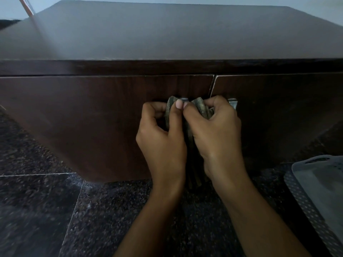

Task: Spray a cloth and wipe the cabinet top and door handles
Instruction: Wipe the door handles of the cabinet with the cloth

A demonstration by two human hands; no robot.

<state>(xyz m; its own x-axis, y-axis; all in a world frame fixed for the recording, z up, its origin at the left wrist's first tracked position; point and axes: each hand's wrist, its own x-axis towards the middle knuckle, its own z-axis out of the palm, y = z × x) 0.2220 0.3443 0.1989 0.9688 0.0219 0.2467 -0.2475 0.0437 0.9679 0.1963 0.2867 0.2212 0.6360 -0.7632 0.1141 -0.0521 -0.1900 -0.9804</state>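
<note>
Left hand (161,138) is seen clenched on the left part of a dark cloth (203,108), its thumb pressed up against the fold. The cloth is bunched between the two hands and looped over the left door handle (184,99), of which only a sliver of bright metal is shown between the folds. The loose end of the cloth hangs down between the wrists. Right hand (217,132) is curled round the right part of the same cloth, close against the left thumb. Just to the right of the right hand, the right door handle (233,103) is exposed and is not touched by the cloth. Above both hands the cabinet top (167,34) is spread wide. Below and well to the right of the right forearm, a grey perforated basket (300,197) is set on the floor.

The handle-wiping step is judged to be in hand. For it to be done well, the cloth should be held taut and drawn to and fro, so that the back of the bar and its posts are reached as well as the front. The pull should be balanced between the hands, so that the door is not tugged open. The right door handle is then to be given the same treatment. Whether the cloth is damp cannot be told, nor whether the cabinet top has been wiped
</note>
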